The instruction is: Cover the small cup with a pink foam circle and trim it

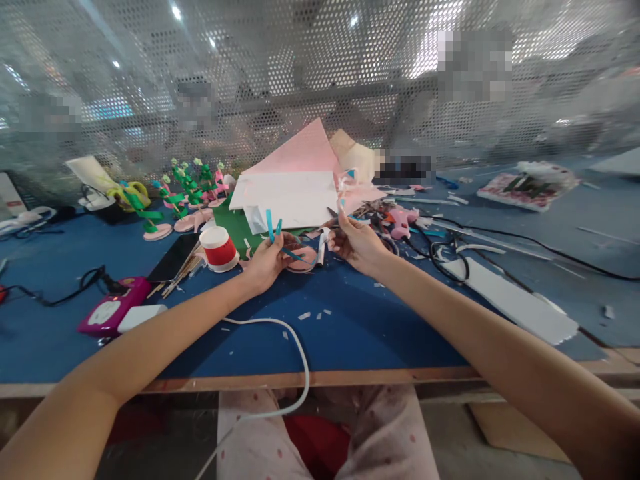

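Observation:
My left hand (pixel 267 262) pinches narrow blue strips (pixel 277 230), which look like paper; one sticks up and another trails to the right. Across from it, my right hand (pixel 354 243) has its thumb raised and fingers curled in; a small pale-blue bit shows at the thumb tip, too small to name. Just beside the right fingers is a small white roll (pixel 321 248). Under the left hand's strips lies a round pink disc (pixel 302 260). Left of my left hand stands a white tub with a red band (pixel 220 250).
White sheets (pixel 290 197) and a pink sheet (pixel 305 150) lie behind the hands. Small flower models (pixel 187 193) stand at left, near a purple power strip (pixel 117 307). A pink glue gun (pixel 401 221), black cable and scraps are at right. A white cable (pixel 295 337) crosses the front edge.

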A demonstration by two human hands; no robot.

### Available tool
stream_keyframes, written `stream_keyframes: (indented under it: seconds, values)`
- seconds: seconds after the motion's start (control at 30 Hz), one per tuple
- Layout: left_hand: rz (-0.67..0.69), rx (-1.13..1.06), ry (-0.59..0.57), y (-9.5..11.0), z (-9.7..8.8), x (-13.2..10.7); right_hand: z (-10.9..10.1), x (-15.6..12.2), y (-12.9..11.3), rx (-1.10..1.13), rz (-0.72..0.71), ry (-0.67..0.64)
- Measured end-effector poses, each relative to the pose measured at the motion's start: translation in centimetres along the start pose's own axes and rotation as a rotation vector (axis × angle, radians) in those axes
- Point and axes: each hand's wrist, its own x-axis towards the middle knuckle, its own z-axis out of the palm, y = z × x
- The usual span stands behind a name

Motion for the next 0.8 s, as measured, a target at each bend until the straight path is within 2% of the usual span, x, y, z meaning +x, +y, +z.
stream_keyframes:
  seconds: [0.1,0.2,0.4,0.6,0.8]
  values:
    - [0.069,0.032,-0.06,-0.3,-0.1,-0.1,-0.1,0.4,0.0,0.056,-0.048,0.021]
    - [0.171,0.116,-0.101,-0.6,-0.3,-0.2,-0.2,0.7,0.3,0.083,-0.111,-0.058]
    - [0.272,0.211,-0.07,-1.1,-1.0,0.3,-0.1,0.3,0.6,0.012,-0.105,-0.144]
    - [0.167,0.133,-0.094,-1.3,-0.7,0.1,-0.3,0.1,0.3,-0.12,-0.022,-0.067]
    - [0.234,0.21,-0.091,-0.6,-0.4,-0.1,-0.7,0.5,0.1,-0.045,-0.009,-0.004]
